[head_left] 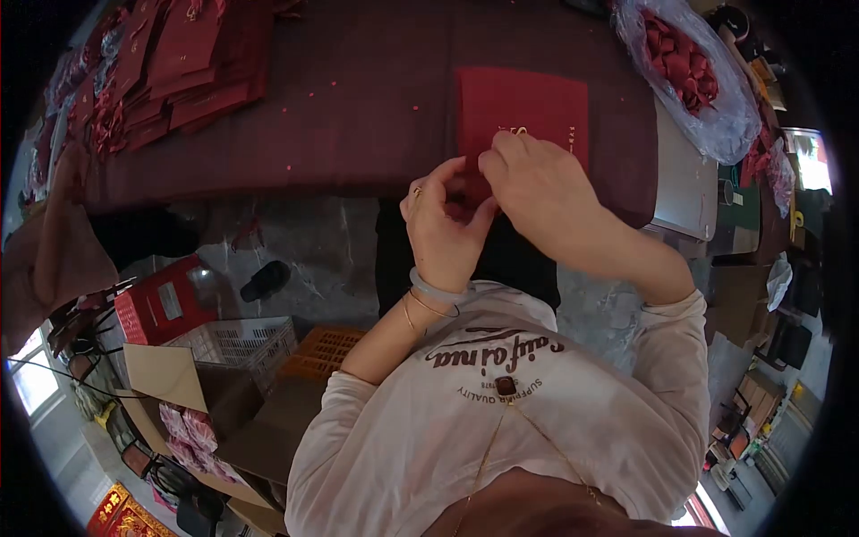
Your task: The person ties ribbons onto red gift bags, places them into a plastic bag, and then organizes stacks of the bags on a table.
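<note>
the flat red piece point(528, 100) with gold print lies on the dark tablecloth point(367, 125), right under the right hand point(537, 179) and reaching away beyond it. it looks like card or stout paper: light, fairly stiff when flat, easy to crease at a corner and quick to show a dent, so a gentle thumb-and-finger grip on its plain margins, away from the gold lettering, would suit it best. the right hand bends over its near part with fingers bunched, while the left hand point(445, 215) sits just beside with thumb and forefinger curved towards the same near edge; the fingertips are partly hidden there, so i cannot tell whether either hand is pinching it. the cloth's front edge point(268, 191) runs close by both hands, and anything slid back towards the shirt point(510, 394) could tip over it. to the left of the left hand the cloth stretches, dotted with small red scraps point(415, 108), as far as a stack of similar red pieces point(192, 54), giving fair sideways room. well right of the right hand, a clear plastic bag point(747, 112) of red pieces bounds that side.
</note>
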Available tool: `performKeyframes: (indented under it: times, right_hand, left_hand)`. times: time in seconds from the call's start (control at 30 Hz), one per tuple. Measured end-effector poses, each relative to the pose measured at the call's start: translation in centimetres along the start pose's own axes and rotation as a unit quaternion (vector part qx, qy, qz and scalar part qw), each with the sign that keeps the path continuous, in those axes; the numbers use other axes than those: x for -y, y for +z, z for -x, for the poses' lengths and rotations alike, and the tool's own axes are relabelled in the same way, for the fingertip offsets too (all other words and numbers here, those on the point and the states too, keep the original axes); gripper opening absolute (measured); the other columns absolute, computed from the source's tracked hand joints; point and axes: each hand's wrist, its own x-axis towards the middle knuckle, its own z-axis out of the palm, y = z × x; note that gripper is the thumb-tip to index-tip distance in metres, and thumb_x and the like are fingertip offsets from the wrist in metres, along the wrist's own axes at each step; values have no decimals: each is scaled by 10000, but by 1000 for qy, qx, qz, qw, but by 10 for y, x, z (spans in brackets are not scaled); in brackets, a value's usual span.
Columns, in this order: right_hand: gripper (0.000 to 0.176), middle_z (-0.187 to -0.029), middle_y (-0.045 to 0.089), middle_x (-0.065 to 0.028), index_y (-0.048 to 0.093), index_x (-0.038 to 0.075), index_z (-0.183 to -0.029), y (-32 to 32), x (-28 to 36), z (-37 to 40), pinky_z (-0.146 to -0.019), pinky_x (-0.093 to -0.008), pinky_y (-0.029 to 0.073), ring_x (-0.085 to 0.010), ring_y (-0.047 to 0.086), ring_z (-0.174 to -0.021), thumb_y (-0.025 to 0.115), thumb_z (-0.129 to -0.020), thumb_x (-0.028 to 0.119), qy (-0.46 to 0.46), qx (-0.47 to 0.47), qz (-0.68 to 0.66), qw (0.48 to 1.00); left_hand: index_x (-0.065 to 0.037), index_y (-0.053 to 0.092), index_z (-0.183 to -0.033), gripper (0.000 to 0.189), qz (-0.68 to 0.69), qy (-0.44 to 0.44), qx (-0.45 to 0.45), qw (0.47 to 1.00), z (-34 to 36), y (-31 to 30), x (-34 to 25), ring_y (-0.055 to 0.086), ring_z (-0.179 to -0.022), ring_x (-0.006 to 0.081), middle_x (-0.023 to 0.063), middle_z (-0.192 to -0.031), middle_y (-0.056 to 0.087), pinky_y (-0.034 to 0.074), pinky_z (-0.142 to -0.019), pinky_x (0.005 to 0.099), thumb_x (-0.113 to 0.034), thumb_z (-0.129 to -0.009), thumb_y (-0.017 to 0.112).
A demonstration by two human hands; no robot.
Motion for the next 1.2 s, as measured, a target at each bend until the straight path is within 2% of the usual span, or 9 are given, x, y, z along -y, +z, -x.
performKeyframes:
  times: [0.2, 0.3, 0.37, 0.53, 0.63, 0.73, 0.9, 0.97, 1.2]
  right_hand:
    - [149, -829, 574, -112, 566, 17, -816, 4, -26, -1, -631, -375, 479, -269, 602, -781, 587, -752, 150, 79, 41, -289, 953]
    - [166, -790, 550, -106, 563, 11, -814, 3, -19, 2, -643, -363, 468, -258, 584, -774, 583, -733, 155, 69, 27, -249, 966]
    - [177, -760, 512, -95, 557, 10, -796, 4, -9, 5, -664, -339, 456, -238, 555, -765, 576, -706, 161, -59, -86, -42, 994]
    - [326, -803, 507, -93, 535, 34, -943, -5, 10, 6, -664, -316, 452, -236, 556, -799, 619, -642, 127, -76, 12, 149, 986]
    - [157, -752, 517, -36, 584, 37, -856, 7, -18, -1, -548, -273, 417, -147, 522, -627, 655, -725, 89, 46, -108, -261, 958]
    - [101, -742, 524, -41, 612, 29, -833, 9, -30, 7, -541, -248, 391, -121, 481, -599, 657, -765, 89, 128, -9, -433, 892]
    - [147, -828, 574, -28, 632, 40, -922, 31, -33, 24, -587, -233, 423, -112, 537, -672, 657, -787, 94, 101, -89, -528, 839]
    - [126, -870, 548, -3, 628, 30, -918, 27, -39, 28, -583, -210, 393, -60, 488, -685, 650, -798, 64, 122, -39, -565, 815]
    - [119, -860, 596, 5, 637, 34, -907, 38, -40, 32, -595, -190, 421, -42, 521, -684, 652, -811, 104, 133, -62, -644, 751]
  left_hand:
    - [-69, 603, -1044, 390, 205, -138, 65, 967, -9, -8, 1, 551, -739, 159, 29, -746, 595, 411, -730, 286, -56, -671, 719]
    - [-57, 619, -1019, 344, 183, -134, 50, 973, -8, -5, 2, 553, -722, 158, 34, -732, 602, 420, -709, 283, -54, -688, 710]
    - [-48, 621, -1013, 340, 85, -65, 23, 994, -7, -4, -2, 556, -736, 158, 35, -749, 611, 420, -725, 284, -49, -685, 707]
    - [-35, 604, -1047, 372, 23, 23, -18, 999, -5, -2, -11, 555, -744, 162, 35, -769, 615, 422, -732, 283, -38, -687, 700]
    - [-19, 588, -1082, 359, 108, -45, 25, 993, -4, -7, -8, 536, -772, 115, 28, -829, 597, 433, -724, 250, -22, -733, 671]
    - [-2, 573, -1115, 336, 237, -155, 84, 955, -4, -11, -9, 511, -806, 62, 17, -899, 576, 440, -717, 216, -15, -785, 638]
    - [-6, 570, -1137, 356, 372, -220, 119, 894, -6, -12, 2, 514, -817, 65, 28, -935, 580, 439, -719, 212, 6, -786, 625]
    - [-44, 605, -1092, 347, 133, -38, 85, 987, -12, -13, 1, 561, -711, 150, 78, -865, 620, 454, -678, 251, -17, -748, 636]
    - [-64, 620, -1029, 339, 109, -37, 145, 983, -25, -12, -8, 566, -751, 215, 76, -833, 609, 442, -665, 315, 33, -705, 594]
